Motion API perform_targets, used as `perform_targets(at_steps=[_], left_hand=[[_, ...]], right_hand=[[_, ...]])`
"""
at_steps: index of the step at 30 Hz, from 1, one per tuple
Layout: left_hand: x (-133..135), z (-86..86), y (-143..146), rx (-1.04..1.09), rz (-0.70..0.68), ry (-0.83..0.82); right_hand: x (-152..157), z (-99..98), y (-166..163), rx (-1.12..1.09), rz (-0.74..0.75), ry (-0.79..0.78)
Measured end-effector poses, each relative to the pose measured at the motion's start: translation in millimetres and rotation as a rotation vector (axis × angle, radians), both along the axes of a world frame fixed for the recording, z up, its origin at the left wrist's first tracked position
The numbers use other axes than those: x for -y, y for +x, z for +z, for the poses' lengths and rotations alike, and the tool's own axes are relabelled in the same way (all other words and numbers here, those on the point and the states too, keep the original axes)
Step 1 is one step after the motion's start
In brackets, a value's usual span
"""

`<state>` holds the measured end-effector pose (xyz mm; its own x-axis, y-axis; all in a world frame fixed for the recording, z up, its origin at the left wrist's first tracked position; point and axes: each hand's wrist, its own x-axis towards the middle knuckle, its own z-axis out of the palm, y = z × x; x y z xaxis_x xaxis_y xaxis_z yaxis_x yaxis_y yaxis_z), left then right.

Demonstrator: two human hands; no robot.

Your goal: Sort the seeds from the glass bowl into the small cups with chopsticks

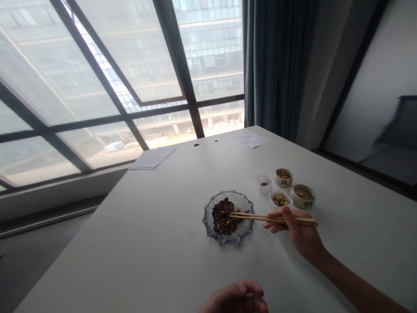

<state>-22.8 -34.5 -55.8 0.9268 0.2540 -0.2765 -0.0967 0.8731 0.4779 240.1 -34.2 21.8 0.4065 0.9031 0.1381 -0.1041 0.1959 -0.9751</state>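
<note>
At the near edge of view, the left hand (239, 298) is held over the white flat-topped bench (146, 239), partly cut off by the frame; its fingers are loosely bent and kept a little apart. Farther up and to the right, a pair of pale wooden chopsticks (257, 216) is gripped by the right hand (298, 228), its fingers clamped on the rear half. The tips are pointed left and rested among flat, dark brown pieces (224, 217), which are heaped mostly in the left part of a clear glass bowl with a scalloped rim (246, 204).

Just beyond the right hand, light brown pieces (280, 200) are held in a small translucent plastic tub (272, 202). To its right a cream round cup with dark markings (298, 202) is placed. Behind these, a second translucent plastic tub (263, 190) is seen on the left and a second cream cup (283, 182) on the right.

At the far end, white paper sheets are laid at left (153, 158) and right, backed by dark-framed windows (215, 48) and a blue-grey curtain (273, 65).
</note>
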Motion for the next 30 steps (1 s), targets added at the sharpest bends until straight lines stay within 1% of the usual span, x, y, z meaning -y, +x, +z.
perform_targets(at_steps=[4,9,15,19,23,26,30], left_hand=[[2,10.1,1,-0.014,0.016,-0.060],[2,16.7,2,0.001,0.004,-0.090],[2,19.7,3,0.017,0.004,-0.114],[2,20.4,2,0.029,0.024,-0.121],[1,19.9,1,0.045,0.014,-0.126],[1,20.2,0,0.043,0.013,-0.135],[1,21.3,-1,0.027,0.014,-0.140]], right_hand=[[0,3.9,-1,-0.018,-0.032,-0.009],[3,2.2,0,0.028,0.005,-0.008],[3,-2.4,-3,-0.003,-0.094,0.010],[1,4.5,8,0.018,-0.187,0.060],[-8,10.6,35,-0.018,-0.387,0.135],[-18,8.4,57,-0.068,-0.510,0.168],[-25,2.9,74,-0.105,-0.577,0.179]])
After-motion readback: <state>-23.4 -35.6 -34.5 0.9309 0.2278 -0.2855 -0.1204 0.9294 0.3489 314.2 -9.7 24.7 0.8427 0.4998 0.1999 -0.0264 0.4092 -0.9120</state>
